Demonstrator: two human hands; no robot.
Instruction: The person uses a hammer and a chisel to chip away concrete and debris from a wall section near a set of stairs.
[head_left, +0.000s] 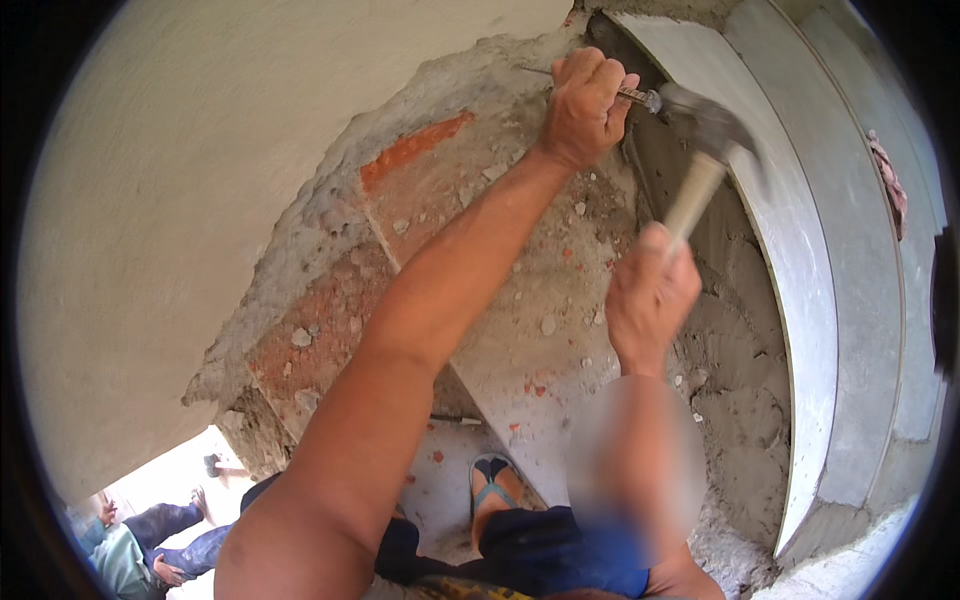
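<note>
My left hand is closed around a ribbed steel bar, a chisel or piece of rebar, whose thin far end points left at the rough, chipped edge of the plastered wall. My right hand grips the pale handle of a claw hammer. The hammer's head is blurred and lies at the bar's mushroomed right end; whether they touch is unclear. Below my left hand, red brick shows along the broken plaster.
Curved pale steps or slabs rise at the right beside rough grey mortar. Rubble and brick crumbs litter the surface below. My sandalled foot is at bottom centre. Another person sits at lower left, near another hammer.
</note>
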